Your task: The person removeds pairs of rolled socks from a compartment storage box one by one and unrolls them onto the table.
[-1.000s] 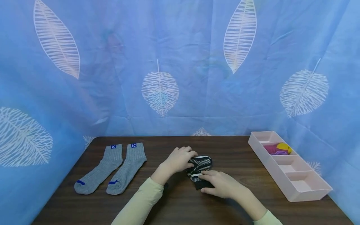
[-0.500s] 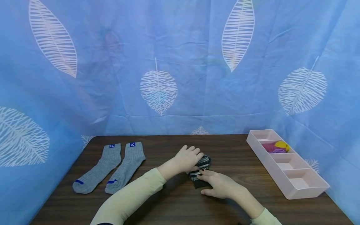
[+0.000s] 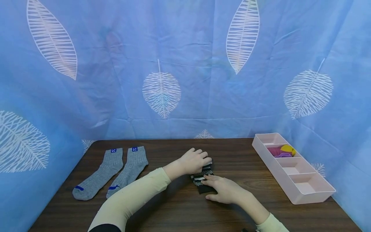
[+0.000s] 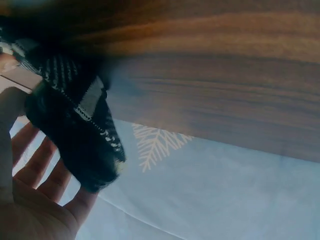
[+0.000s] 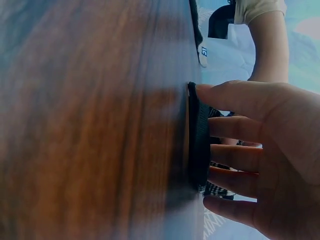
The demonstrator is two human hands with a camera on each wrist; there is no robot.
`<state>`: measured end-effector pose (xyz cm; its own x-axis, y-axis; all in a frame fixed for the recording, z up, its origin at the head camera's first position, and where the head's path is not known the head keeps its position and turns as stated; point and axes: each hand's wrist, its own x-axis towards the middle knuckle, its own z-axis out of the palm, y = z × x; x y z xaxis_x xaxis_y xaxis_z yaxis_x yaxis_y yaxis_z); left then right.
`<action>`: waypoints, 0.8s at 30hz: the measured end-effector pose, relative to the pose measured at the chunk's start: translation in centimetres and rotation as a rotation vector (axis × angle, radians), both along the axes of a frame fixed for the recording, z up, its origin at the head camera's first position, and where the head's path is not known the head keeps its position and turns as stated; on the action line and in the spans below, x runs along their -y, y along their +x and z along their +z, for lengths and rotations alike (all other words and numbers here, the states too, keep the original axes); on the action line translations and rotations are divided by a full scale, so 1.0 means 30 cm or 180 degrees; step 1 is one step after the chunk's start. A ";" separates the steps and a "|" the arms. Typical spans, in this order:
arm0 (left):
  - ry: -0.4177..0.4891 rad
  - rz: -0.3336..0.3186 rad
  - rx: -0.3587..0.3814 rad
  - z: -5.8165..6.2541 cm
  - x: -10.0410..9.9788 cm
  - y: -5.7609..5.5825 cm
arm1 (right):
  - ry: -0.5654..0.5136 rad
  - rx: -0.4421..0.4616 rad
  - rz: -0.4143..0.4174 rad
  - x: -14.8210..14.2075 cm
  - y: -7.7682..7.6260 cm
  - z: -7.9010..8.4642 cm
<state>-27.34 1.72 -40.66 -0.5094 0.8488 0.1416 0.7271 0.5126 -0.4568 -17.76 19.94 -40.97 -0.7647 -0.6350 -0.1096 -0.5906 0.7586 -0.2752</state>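
Observation:
A black sock (image 3: 200, 179) with white patterned bands lies on the table between the two hands. My left hand (image 3: 193, 162) holds its far toe end, covering part of it. In the left wrist view that dark toe (image 4: 82, 145) is raised off the table between the thumb and the fingers. My right hand (image 3: 224, 189) rests on the near cuff end, fingers extended; in the right wrist view the fingertips touch the dark cuff (image 5: 199, 140). Whether one sock or a stacked pair lies there, I cannot tell.
Two grey socks (image 3: 99, 175) with blue labels lie flat at the left, one partly behind the left sleeve. A pale pink divided box (image 3: 275, 175) stands at the right, with a magenta and yellow bundle (image 3: 281, 150) in one compartment. A blue leaf-print curtain hangs behind.
My left hand has moved slightly right over the sock's far end, and the toe is now folded back toward the cuff. The right hand stays on the cuff.

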 end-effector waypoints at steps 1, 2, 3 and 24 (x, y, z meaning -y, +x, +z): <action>0.0000 -0.0013 0.0007 0.001 0.000 -0.001 | -0.0002 0.0001 -0.0002 0.000 0.000 0.000; 0.0004 -0.0025 0.0013 0.001 0.001 -0.002 | -0.0007 0.0006 -0.0005 0.000 0.001 0.001; 0.0010 -0.0037 0.0014 0.001 0.001 -0.003 | -0.0009 0.0011 -0.0009 0.001 0.001 0.002; -0.0142 0.0642 0.0063 0.004 0.020 -0.095 | -0.0054 0.0025 -0.0032 -0.005 -0.003 -0.009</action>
<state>-30.20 1.12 -40.55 -0.6721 0.7344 0.0942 0.6207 0.6283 -0.4690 -17.85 20.07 -41.23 -0.7702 -0.6291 -0.1050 -0.5806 0.7597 -0.2927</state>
